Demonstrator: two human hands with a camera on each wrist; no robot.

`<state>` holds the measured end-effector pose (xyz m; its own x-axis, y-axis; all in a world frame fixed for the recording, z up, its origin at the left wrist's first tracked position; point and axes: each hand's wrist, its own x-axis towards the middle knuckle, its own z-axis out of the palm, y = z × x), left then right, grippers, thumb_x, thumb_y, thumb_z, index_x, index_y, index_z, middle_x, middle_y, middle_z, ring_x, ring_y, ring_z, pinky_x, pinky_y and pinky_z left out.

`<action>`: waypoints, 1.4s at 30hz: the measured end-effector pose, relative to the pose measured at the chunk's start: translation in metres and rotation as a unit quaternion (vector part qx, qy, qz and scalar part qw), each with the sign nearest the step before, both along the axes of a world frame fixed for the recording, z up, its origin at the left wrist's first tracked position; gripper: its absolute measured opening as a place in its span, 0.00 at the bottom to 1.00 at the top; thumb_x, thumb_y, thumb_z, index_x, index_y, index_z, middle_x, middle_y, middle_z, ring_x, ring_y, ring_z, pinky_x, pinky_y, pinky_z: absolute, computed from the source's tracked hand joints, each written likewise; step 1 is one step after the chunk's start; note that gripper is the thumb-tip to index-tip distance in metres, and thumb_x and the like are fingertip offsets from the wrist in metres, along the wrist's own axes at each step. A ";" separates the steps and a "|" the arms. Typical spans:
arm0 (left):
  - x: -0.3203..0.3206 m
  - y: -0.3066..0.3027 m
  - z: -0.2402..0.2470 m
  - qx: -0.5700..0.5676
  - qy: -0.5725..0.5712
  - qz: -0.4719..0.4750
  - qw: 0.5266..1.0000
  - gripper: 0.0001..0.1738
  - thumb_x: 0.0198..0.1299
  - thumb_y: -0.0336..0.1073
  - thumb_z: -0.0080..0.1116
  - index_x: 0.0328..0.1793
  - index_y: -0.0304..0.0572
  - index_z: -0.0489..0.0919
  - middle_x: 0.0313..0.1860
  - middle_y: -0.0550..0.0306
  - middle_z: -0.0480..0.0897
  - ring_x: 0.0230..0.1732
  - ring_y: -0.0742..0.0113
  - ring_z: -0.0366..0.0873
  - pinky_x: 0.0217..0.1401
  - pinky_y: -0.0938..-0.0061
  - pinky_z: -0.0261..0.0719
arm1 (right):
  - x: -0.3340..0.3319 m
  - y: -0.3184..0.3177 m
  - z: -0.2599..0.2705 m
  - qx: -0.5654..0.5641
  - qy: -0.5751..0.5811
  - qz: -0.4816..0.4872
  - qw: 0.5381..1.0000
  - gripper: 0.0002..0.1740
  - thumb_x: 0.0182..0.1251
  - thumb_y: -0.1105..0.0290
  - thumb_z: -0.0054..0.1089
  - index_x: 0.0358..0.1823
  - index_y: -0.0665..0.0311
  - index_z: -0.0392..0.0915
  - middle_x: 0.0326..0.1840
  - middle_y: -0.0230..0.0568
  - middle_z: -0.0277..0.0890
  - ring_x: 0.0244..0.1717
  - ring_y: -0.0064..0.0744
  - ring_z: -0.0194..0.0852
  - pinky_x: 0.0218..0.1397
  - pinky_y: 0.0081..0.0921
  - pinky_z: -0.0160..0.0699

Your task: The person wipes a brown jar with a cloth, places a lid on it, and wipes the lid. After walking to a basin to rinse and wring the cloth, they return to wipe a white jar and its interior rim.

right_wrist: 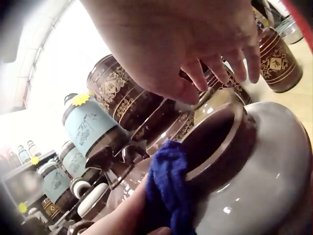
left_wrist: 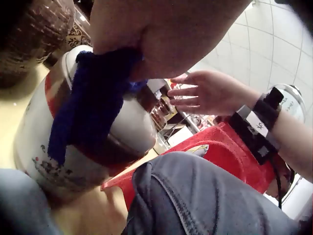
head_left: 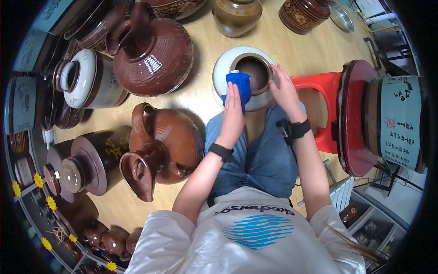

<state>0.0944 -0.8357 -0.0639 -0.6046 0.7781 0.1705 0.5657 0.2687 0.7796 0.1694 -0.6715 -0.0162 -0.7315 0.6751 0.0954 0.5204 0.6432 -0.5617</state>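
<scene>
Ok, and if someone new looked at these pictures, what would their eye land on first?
Probably the vivid blue cloth under the left hand, by the mouth of the white jar, upper centre in the head view. Next, likely the red stool to the jar's right, then the large glossy brown jug with its wide spout, left of the person.

- The only word I can make out clearly: "Skechers", in dark letters on the person's white T-shirt [head_left: 196, 242]; a finer line next to it is too small for me.
- Columns of black Chinese characters with a red mark, illegible from here, on the jar with a light-blue panel [head_left: 400, 123].
- Gold Chinese characters, unclear to me, on a dark brown jar [head_left: 119, 153].
- A gold diamond emblem, its character blurred, on a brown pot [right_wrist: 281, 73].
</scene>
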 end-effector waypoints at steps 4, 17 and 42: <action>-0.003 0.002 -0.010 -0.041 0.022 0.027 0.999 0.39 0.48 0.14 0.42 0.69 0.25 0.44 0.70 0.34 0.46 0.71 0.42 0.46 0.71 0.61 0.48 | -0.009 -0.001 -0.023 -0.013 -0.049 0.028 0.998 0.34 0.54 0.74 0.54 0.62 0.75 0.54 0.66 0.68 0.48 0.67 0.57 0.49 0.67 0.35 0.53; -0.078 0.033 -0.033 0.007 -0.019 0.108 0.994 0.30 0.50 0.18 0.35 0.65 0.23 0.55 0.65 0.31 0.57 0.69 0.36 0.46 0.73 0.60 0.42 | -0.007 0.003 -0.025 0.015 -0.083 0.055 0.995 0.36 0.54 0.71 0.53 0.63 0.79 0.52 0.64 0.69 0.51 0.58 0.58 0.62 0.60 0.36 0.65; -0.173 0.148 -0.008 0.013 -0.289 -0.196 0.937 0.21 0.55 0.25 0.44 0.58 0.37 0.66 0.50 0.52 0.76 0.55 0.64 0.70 0.61 0.76 0.64 | -0.082 0.085 -0.023 -0.144 -0.058 0.203 0.967 0.21 0.64 0.68 0.47 0.60 0.49 0.67 0.67 0.44 0.57 0.66 0.41 0.55 0.67 0.28 0.52</action>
